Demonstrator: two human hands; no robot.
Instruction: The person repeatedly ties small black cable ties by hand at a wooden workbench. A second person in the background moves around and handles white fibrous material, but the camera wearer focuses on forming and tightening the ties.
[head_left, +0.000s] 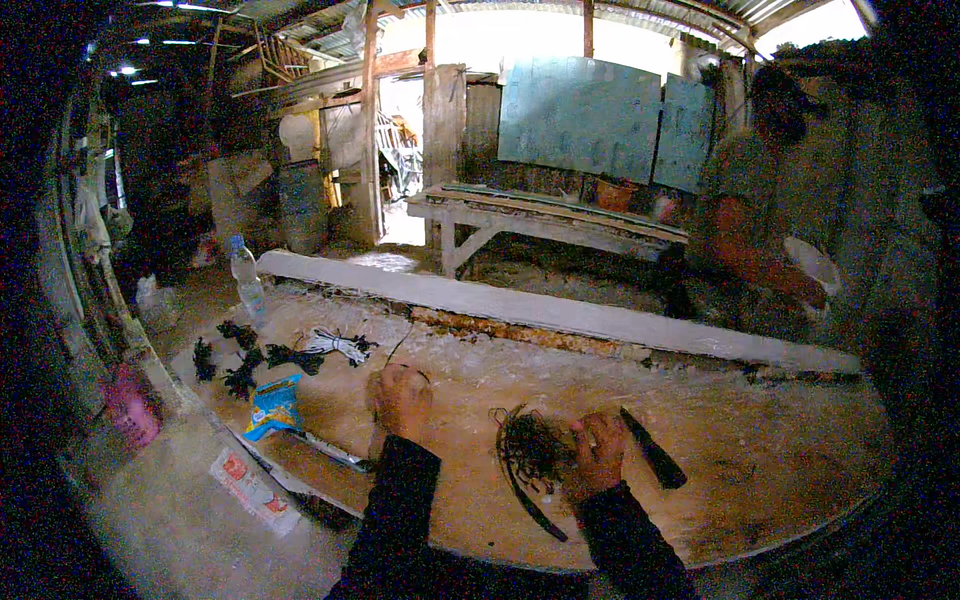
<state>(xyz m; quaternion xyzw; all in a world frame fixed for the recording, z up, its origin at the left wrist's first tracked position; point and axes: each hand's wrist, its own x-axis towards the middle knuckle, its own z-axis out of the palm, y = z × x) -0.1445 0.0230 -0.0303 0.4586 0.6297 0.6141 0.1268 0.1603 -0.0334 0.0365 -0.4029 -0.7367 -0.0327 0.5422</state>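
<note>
On a dusty wooden table (760, 470), the right hand (598, 450) pinches a loose, tangled bundle of dark wire (532, 450), fingers curled on its edge. Left of the bundle, the left hand (402, 398) rests closed (contents unclear). Strands could snag or scatter if tugged.

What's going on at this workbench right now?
A person in dark sleeves works at a wooden table. The right hand rests on a tangle of dark wire, beside a dark blade-like tool. The left hand presses on the tabletop. Another person sits beyond the table.
</note>
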